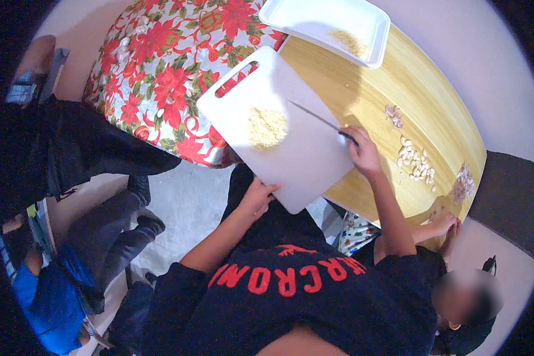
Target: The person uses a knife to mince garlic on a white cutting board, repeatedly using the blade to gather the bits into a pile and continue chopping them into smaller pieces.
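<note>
A white cutting board [314,154] with a slot handle lies slanted across a floral cloth and a wooden tabletop, its near corner jutting over the edge. My left hand [258,197] grips the board's near left edge, thumb on top. In my right hand [364,149] is a knife [314,114], held by its black handle over the right side of the board. The blade points away to the left. Finely chopped garlic [267,128] is heaped on the board's left half, apart from the blade.
A white tray [371,54] with some chopped garlic stands at the far side. Peeled garlic cloves [416,161] and papery skins [461,183] lie on the wooden table [439,101]. Another person's hands [448,225] are at the right edge. Garlic bulbs [123,50] rest on the floral tablecloth [166,89].
</note>
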The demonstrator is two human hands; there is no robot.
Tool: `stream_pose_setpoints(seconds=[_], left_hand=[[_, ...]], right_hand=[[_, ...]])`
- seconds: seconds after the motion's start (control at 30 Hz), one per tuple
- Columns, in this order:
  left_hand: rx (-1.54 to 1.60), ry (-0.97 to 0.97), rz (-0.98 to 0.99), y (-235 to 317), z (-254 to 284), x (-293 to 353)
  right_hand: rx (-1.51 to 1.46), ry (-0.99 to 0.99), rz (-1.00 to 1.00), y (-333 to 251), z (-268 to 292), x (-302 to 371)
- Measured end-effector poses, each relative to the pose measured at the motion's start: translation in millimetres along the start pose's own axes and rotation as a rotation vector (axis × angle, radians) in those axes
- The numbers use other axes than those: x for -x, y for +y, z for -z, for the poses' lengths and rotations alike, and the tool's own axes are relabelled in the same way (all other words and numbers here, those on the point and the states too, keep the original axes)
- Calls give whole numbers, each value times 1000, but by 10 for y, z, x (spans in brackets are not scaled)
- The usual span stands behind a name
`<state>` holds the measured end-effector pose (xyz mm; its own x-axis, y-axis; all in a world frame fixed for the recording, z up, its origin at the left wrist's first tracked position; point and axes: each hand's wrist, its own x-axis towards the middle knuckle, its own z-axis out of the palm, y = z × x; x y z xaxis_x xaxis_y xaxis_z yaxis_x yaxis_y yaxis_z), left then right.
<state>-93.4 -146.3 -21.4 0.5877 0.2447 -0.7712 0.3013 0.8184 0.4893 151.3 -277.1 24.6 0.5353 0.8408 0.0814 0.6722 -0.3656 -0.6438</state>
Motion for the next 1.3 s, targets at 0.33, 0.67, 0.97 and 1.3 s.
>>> stream_pose_setpoints(seconds=[0.33, 0.67, 0.97, 1.3], left_hand=[[231, -44, -232, 272, 790, 372], [139, -238, -399, 1155, 325, 642], [-35, -499, -235, 1886, -187, -323], [-241, -612, -41, 2311, -500, -986]], right_hand=[[-345, -79, -91, -591, -217, 277], [-47, 145, 60, -833, 468, -114], [340, 288, 138, -528, 906, -324], [309, 132, -33, -437, 570, -638]])
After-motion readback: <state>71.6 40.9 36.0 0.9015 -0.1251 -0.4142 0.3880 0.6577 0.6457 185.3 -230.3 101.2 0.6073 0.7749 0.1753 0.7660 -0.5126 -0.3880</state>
